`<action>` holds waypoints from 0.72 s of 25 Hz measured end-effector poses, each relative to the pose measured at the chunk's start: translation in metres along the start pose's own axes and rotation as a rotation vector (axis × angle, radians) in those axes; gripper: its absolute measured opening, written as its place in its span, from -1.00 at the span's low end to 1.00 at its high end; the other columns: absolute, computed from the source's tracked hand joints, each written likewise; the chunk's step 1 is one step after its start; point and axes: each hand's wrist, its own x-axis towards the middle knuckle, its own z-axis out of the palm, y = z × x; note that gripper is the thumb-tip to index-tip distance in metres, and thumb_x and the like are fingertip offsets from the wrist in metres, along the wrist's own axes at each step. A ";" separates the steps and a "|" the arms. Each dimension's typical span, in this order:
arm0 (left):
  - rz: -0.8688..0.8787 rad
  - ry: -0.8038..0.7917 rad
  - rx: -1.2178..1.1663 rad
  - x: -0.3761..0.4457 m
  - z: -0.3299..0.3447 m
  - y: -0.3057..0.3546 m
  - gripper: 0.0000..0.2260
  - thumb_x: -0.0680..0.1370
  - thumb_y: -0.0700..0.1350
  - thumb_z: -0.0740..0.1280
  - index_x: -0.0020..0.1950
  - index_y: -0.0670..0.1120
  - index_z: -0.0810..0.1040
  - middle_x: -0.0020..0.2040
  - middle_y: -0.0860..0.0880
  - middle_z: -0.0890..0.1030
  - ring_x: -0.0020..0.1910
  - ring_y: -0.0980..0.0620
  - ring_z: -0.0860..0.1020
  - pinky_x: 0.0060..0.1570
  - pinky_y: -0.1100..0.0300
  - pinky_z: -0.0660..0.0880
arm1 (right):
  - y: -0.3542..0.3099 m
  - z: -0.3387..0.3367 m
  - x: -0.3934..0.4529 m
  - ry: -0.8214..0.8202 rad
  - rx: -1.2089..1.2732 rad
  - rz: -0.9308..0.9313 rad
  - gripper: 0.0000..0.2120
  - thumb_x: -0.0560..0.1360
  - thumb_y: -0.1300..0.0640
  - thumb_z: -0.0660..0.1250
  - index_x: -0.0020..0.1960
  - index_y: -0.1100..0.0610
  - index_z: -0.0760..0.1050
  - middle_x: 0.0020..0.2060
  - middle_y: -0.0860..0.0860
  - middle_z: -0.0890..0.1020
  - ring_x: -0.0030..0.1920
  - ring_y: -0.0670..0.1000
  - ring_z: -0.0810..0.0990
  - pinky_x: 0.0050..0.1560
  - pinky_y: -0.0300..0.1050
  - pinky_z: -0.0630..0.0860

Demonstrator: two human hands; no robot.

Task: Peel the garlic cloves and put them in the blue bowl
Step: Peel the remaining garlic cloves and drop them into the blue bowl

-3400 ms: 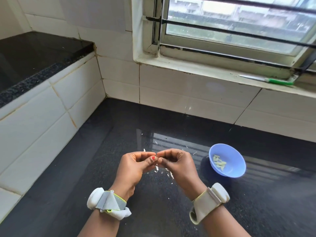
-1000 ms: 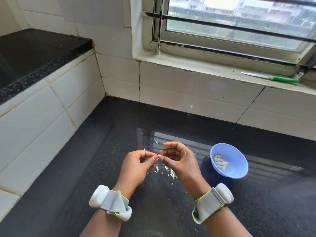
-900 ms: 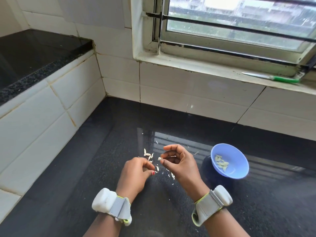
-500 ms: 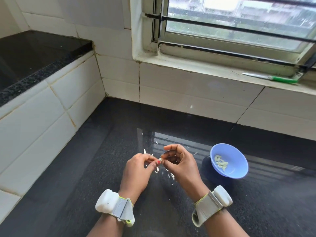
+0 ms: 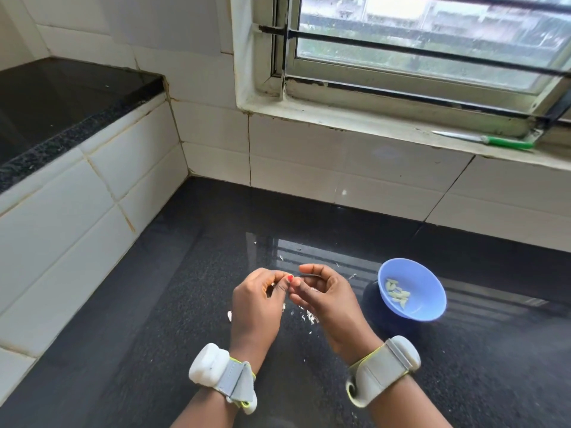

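Your hands have come back together since a second ago, when the left one had dipped toward the worktop and sat apart from the right. Now your left hand point(image 5: 258, 299) and right hand point(image 5: 324, 296) meet fingertip to fingertip again, a bit left of the blue bowl point(image 5: 412, 290) and above the worktop point(image 5: 154, 350). To me that reads as you being back on peeling a clove, not dropping one in yet. Both hands are curled into a pinch where they meet, but the garlic itself is hidden between your fingers, so I can't tell what either one holds. The peeled cloves point(image 5: 397, 294) lie inside the blue bowl, well clear of your hands on the right. Bits of papery skin point(image 5: 309, 318) lie on the worktop left of the blue bowl, right under your hands.
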 end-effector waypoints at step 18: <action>-0.658 -0.060 -0.688 0.004 0.022 0.026 -0.85 0.56 -0.20 0.31 -0.17 -0.17 0.63 -0.37 0.03 0.64 -0.45 0.25 0.51 -0.52 0.40 0.30 | -0.008 -0.005 -0.003 0.151 -0.092 -0.188 -0.77 0.46 0.39 0.41 0.02 0.22 0.44 -0.18 0.15 0.67 -0.14 0.08 0.69 -0.11 -0.10 0.63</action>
